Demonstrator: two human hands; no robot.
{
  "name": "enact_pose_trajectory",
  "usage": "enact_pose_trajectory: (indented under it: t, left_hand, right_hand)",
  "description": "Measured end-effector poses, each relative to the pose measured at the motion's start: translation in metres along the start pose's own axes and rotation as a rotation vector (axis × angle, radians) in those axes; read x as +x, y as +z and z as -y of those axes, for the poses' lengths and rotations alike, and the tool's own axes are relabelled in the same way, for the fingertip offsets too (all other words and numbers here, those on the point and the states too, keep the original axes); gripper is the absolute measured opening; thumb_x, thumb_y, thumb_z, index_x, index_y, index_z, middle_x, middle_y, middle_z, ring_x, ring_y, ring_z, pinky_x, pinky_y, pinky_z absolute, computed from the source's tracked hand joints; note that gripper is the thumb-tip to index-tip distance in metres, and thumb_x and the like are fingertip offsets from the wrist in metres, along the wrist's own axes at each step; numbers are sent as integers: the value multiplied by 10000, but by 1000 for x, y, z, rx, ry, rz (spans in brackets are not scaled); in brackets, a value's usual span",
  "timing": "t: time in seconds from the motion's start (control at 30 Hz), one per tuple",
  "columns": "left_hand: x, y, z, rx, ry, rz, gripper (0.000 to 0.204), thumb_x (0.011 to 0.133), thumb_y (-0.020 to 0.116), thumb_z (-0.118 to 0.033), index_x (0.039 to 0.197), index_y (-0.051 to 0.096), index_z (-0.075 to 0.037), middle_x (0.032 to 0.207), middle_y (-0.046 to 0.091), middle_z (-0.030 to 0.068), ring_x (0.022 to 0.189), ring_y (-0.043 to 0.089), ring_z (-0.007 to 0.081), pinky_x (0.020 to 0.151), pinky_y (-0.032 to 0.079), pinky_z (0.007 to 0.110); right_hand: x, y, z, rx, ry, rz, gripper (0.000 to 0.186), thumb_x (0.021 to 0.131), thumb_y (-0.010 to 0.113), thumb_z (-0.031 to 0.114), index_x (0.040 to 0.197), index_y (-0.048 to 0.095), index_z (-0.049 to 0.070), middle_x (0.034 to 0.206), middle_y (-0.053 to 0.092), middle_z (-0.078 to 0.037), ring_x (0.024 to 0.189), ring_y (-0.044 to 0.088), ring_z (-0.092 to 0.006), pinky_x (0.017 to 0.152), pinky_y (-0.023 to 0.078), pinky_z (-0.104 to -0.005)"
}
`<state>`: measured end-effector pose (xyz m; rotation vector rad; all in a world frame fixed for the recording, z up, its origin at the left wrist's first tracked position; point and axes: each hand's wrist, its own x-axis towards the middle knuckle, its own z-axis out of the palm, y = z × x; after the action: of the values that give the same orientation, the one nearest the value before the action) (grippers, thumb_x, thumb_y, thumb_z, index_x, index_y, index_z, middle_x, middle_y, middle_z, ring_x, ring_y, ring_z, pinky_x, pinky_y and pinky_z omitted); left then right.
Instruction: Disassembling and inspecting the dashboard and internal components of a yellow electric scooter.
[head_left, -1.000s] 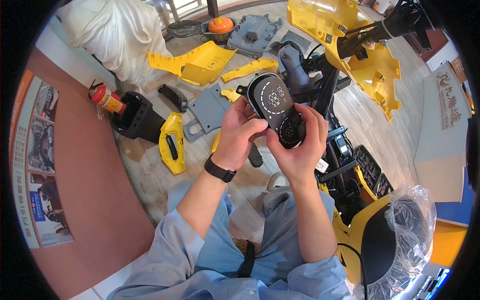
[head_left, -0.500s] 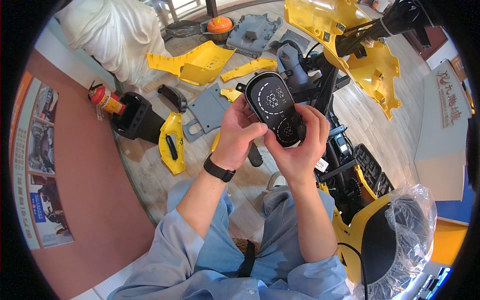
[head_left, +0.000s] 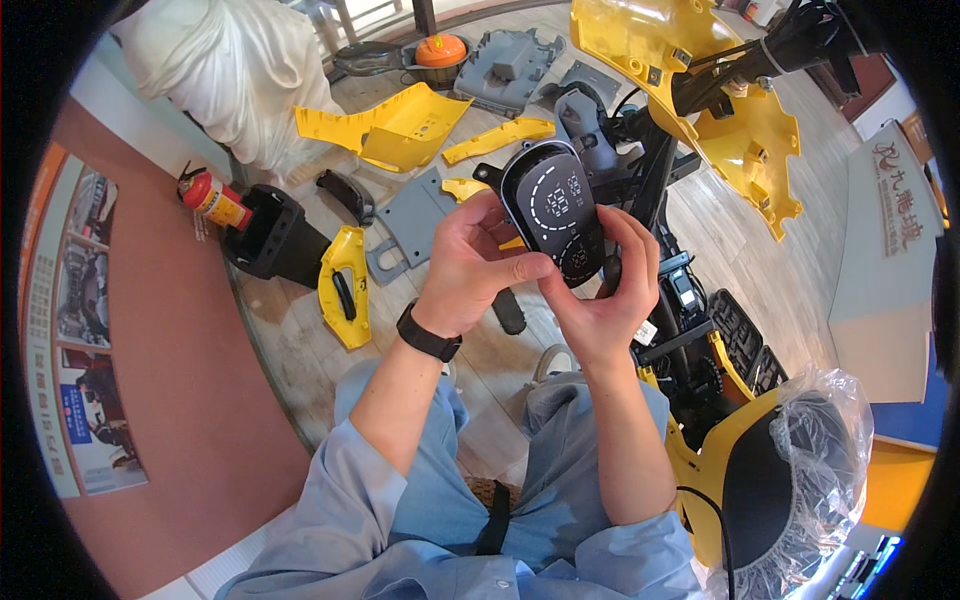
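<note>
Between both hands I hold up a black oval instrument panel (head_left: 553, 208) with white display markings and small mounting tabs along its rim. My left hand (head_left: 483, 262), with a black band on the wrist, grips its lower left side, the thumb lying across the lower edge. My right hand (head_left: 604, 290) is closed around the lower right end, thumb and fingers at opposite sides. The panel is tilted, its face turned partly to the right. Its back is hidden. Beyond it stands the partly stripped frame of a scooter (head_left: 655, 180).
Yellow body panels (head_left: 395, 125) and a grey plastic panel (head_left: 418, 222) lie on the wooden floor ahead. At left are a fire extinguisher (head_left: 214, 198) and a black bin-shaped part (head_left: 278, 240). A plastic-covered seat (head_left: 765, 480) is close at my right, below an open tool case (head_left: 740, 335).
The instrument panel has turned in my hands, its face now angled more to the right and its left edge showing. My left hand has shifted slightly with it.
</note>
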<state>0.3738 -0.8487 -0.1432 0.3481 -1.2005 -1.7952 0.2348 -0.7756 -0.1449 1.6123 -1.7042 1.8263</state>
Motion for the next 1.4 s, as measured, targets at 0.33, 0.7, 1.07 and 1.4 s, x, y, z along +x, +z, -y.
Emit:
enact_pose_trajectory:
  t: [0.33, 0.7, 1.07, 1.4]
  left_hand:
    - [0, 2, 7, -42, -170, -15, 727, 881, 710, -143, 1458, 277, -54, 1271, 580, 119, 1116, 612, 196, 931, 524, 359]
    - [4, -7, 8, -464, -289, -157, 482, 978, 550, -477, 1250, 530, -80, 1172, 658, 132, 1086, 656, 267, 930, 541, 381]
    - [6, -10, 20, -638, -364, -291, 437, 1007, 486, -456, 1141, 574, -49, 1112, 677, 118, 1056, 670, 231, 894, 601, 344]
    - [6, -10, 24, -744, -384, -271, 459, 999, 516, -439, 1120, 581, -1, 1091, 683, 154, 1006, 693, 240, 907, 596, 351]
  right_hand:
    - [-1, -2, -4, 426, 657, 295, 514, 739, 826, 221, 1146, 628, -23, 1029, 673, -92, 964, 591, -153, 890, 470, -298]
    - [12, -18, 1, 690, 862, 230, 229, 920, 599, 160, 1111, 611, 34, 1024, 698, -23, 582, 390, -1, 506, 284, -177]
    - [6, -14, -4, 601, 725, 160, 216, 819, 724, 34, 1010, 629, 6, 964, 668, -58, 923, 610, -139, 853, 478, -276]
    - [1, -11, 3, 393, 476, 182, 217, 772, 765, -2, 962, 661, 18, 924, 671, -47, 847, 613, -129, 779, 487, -271]
